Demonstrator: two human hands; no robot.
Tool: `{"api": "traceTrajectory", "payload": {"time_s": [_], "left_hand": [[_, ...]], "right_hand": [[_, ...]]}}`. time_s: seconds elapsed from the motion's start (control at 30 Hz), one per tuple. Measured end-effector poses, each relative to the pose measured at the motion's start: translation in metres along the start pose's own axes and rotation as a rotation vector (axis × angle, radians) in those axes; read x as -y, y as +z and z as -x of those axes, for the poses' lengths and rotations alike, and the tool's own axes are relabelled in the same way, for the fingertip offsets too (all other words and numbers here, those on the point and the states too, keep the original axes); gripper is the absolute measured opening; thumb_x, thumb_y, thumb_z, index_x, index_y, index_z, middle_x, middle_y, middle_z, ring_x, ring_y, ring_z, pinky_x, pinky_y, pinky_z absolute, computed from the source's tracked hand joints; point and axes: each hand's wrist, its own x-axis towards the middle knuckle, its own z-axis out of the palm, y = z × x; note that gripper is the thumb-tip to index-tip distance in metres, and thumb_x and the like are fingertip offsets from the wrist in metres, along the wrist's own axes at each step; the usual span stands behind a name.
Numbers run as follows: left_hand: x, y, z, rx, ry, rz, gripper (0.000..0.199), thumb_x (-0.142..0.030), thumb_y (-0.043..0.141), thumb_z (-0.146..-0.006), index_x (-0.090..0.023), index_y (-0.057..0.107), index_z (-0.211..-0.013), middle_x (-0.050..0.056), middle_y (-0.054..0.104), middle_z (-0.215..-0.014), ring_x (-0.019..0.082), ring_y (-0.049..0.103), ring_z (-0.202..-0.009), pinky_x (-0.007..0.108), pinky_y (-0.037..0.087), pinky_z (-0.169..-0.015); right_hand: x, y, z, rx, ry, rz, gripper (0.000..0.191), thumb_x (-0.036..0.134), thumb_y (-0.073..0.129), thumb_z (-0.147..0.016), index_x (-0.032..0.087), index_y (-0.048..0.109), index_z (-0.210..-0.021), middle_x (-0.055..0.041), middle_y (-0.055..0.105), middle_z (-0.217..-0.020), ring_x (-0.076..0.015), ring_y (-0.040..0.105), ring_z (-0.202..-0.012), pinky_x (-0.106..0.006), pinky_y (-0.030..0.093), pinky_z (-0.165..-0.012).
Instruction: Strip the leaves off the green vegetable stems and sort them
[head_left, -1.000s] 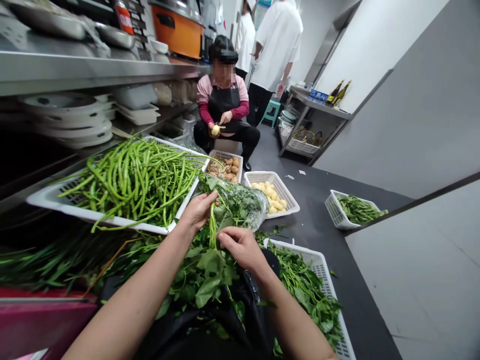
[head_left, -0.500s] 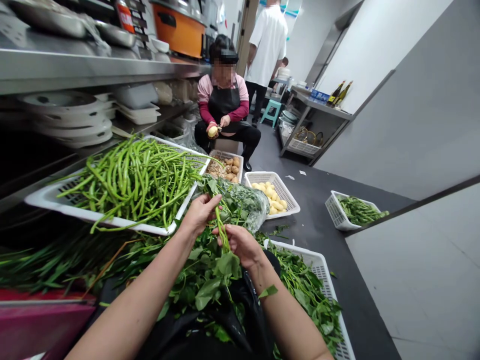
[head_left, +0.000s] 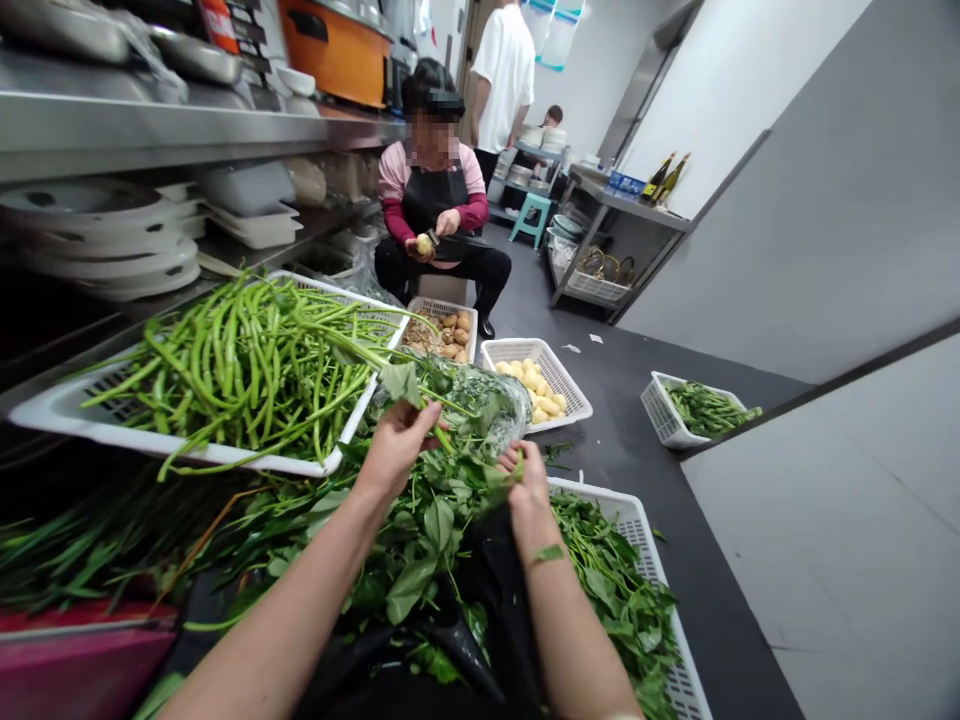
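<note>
My left hand is closed around leafy green stems, thumb and forefinger pinching them above the pile. To its right, my right hand is closed on a leafy piece torn or pulled from the stems. Beneath both hands a heap of leafy greens spreads over my lap and a black apron or plastic. A white basket heaped with long green stems stands left of my left hand. Beside my right forearm is another white basket of loose leaves.
Ahead, a seated person peels a potato above a basket of unpeeled potatoes. Peeled potatoes fill a nearby basket. Green pods sit in a basket by the wall. A steel shelf runs along the left.
My hands have moved apart: the right went right and slightly up with a leafy piece, while the left keeps the stems. The view has shifted slightly.
</note>
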Motion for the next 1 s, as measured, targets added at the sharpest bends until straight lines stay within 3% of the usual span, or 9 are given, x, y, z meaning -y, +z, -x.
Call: {"api": "traceTrajectory", "payload": {"time_s": [0.17,0.27,0.37,0.47,0.6,0.67,0.77,0.87,1.0], "left_hand": [[-0.003,-0.009,-0.006,0.195,-0.177,-0.144,0.040,-0.045,0.078,-0.050,-0.015,0.058,-0.065,0.001,0.060,-0.063,0.012,0.055,-0.057,0.020,0.040,-0.045],[0.008,-0.004,-0.008,0.222,-0.230,-0.243,0.039,-0.047,0.077,-0.052,-0.014,0.056,-0.058,-0.002,0.052,-0.051,0.007,0.043,-0.045,0.018,0.029,-0.040],[0.021,0.007,-0.002,0.269,-0.251,-0.300,0.040,-0.050,0.074,-0.053,-0.016,0.052,-0.053,-0.006,0.043,-0.045,0.007,0.037,-0.042,0.019,0.027,-0.040],[0.027,0.012,0.006,0.343,-0.197,-0.305,0.041,-0.051,0.071,-0.053,-0.018,0.046,-0.052,-0.008,0.038,-0.047,0.007,0.035,-0.043,0.019,0.028,-0.042],[0.026,0.002,0.015,0.405,-0.158,-0.361,0.038,-0.050,0.067,-0.056,-0.018,0.046,-0.052,-0.007,0.039,-0.046,0.007,0.035,-0.042,0.020,0.027,-0.042],[0.026,-0.006,0.017,0.402,-0.188,-0.373,0.038,-0.049,0.069,-0.053,-0.018,0.047,-0.051,-0.007,0.043,-0.046,0.007,0.036,-0.042,0.020,0.027,-0.042],[0.031,-0.016,0.019,0.374,-0.232,-0.360,0.041,-0.049,0.072,-0.049,-0.018,0.047,-0.050,-0.007,0.043,-0.045,0.007,0.037,-0.042,0.020,0.028,-0.042],[0.040,-0.021,0.023,0.325,-0.258,-0.347,0.041,-0.050,0.072,-0.049,-0.019,0.045,-0.048,-0.008,0.038,-0.043,0.007,0.034,-0.040,0.020,0.027,-0.042],[0.047,-0.024,0.040,0.344,-0.319,-0.341,0.040,-0.052,0.071,-0.051,-0.021,0.046,-0.047,-0.007,0.038,-0.042,0.007,0.033,-0.039,0.022,0.026,-0.041]], "right_hand": [[-0.035,-0.103,0.049,-0.167,0.189,0.124,0.033,0.053,0.049,-0.064,0.024,0.038,-0.052,0.0057,0.030,-0.040,-0.0106,0.029,-0.038,-0.027,0.028,-0.041],[-0.035,-0.131,0.079,-0.322,0.182,0.281,0.024,0.040,0.066,-0.053,0.022,0.056,-0.064,-0.0045,0.058,-0.060,-0.0213,0.054,-0.059,-0.035,0.043,-0.059],[-0.016,-0.108,0.087,-0.280,0.079,0.201,0.033,0.044,0.062,-0.066,0.025,0.062,-0.093,-0.0128,0.066,-0.096,-0.0292,0.061,-0.091,-0.042,0.045,-0.079],[0.005,-0.052,0.075,0.027,-0.017,0.003,0.039,0.041,0.060,-0.072,0.024,0.058,-0.108,-0.0102,0.065,-0.109,-0.0265,0.058,-0.105,-0.041,0.043,-0.090],[0.008,0.009,0.049,0.489,0.003,-0.077,0.029,0.036,0.057,-0.076,0.019,0.059,-0.100,-0.0028,0.066,-0.088,-0.0178,0.062,-0.078,-0.031,0.048,-0.072],[0.003,0.021,0.042,0.593,-0.003,-0.078,0.022,0.034,0.052,-0.080,0.017,0.059,-0.093,0.0006,0.063,-0.074,-0.0135,0.059,-0.066,-0.026,0.046,-0.063],[-0.005,0.026,0.041,0.524,-0.170,0.209,0.015,0.027,0.048,-0.083,0.018,0.058,-0.076,0.0020,0.058,-0.066,-0.0119,0.053,-0.061,-0.023,0.040,-0.060],[-0.009,0.030,0.043,0.307,-0.370,0.638,0.019,0.027,0.045,-0.086,0.020,0.055,-0.071,-0.0009,0.057,-0.065,-0.0144,0.049,-0.060,-0.025,0.033,-0.056],[-0.017,0.032,0.022,0.130,-0.382,0.817,0.024,0.021,0.036,-0.088,0.019,0.053,-0.072,-0.0085,0.058,-0.069,-0.0192,0.049,-0.061,-0.028,0.029,-0.054]]}}
